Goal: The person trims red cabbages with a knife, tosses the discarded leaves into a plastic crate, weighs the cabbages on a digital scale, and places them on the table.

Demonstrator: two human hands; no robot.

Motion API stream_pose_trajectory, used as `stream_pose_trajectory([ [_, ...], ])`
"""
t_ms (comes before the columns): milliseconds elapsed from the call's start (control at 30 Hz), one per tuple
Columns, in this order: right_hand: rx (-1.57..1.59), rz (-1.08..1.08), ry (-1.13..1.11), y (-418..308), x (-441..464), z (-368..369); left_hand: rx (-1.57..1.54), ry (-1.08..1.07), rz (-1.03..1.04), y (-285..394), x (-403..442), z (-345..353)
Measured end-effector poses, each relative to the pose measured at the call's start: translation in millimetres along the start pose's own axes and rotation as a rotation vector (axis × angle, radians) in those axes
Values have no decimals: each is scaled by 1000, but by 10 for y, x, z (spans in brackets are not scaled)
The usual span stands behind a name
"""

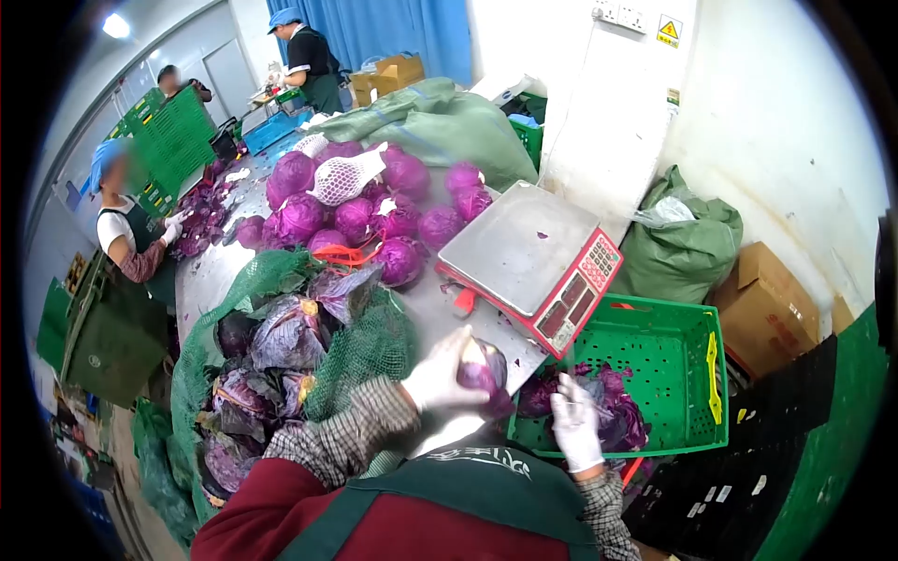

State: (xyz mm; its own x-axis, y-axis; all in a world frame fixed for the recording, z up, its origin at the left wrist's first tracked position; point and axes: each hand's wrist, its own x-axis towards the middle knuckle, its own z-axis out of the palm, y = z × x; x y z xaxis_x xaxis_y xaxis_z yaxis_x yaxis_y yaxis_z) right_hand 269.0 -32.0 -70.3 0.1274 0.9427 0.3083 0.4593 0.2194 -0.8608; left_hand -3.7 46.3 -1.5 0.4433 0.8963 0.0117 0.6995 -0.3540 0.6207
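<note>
My left hand (438, 374), in a white glove, is closed around a red cabbage (483, 370) with a pale patch on top. My right hand (576, 423), also gloved, is closed over the near left part of a green crate (669, 425). A narrow blade, apparently a knife (569, 359), rises from its fingers; the handle is hidden. Below that hand, loose purple cabbage leaves (621, 404) lie in the crate. To the left, a green net sack (379, 341) lies open around several untrimmed cabbages (281, 338) with dull outer leaves.
A scale (524, 245) with a red keypad stands beyond my hands. Several smooth purple cabbages (354, 220) are heaped on the metal table (201, 290), one in a white foam net (344, 179). Sacks and a cardboard box (767, 304) stand right. Co-workers are at the left and back.
</note>
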Motion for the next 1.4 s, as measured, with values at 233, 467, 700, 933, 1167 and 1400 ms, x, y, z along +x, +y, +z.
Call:
stream_pose_trajectory([
  [233, -18, -129, -374, -524, 130, 424, 211, 65, 39, 436, -284, 195],
  [467, -129, -139, -330, -448, 116, 476, 342, 135, 101, 504, -332, 315],
  [700, -154, -8, -82, -186, -7, 273, 219, 87, 267, 228, -519, 164],
  [933, -285, 377, 182, 527, -417, -679, -148, 26, -179, -162, -353, -59],
  [1167, 212, 255, -134, -518, -24, -107, 260, 20, -63, 516, -208, 110],
  [1400, -84, 60, -398, -737, 52, 278, 418, 96, 9, 655, -231, 318],
])
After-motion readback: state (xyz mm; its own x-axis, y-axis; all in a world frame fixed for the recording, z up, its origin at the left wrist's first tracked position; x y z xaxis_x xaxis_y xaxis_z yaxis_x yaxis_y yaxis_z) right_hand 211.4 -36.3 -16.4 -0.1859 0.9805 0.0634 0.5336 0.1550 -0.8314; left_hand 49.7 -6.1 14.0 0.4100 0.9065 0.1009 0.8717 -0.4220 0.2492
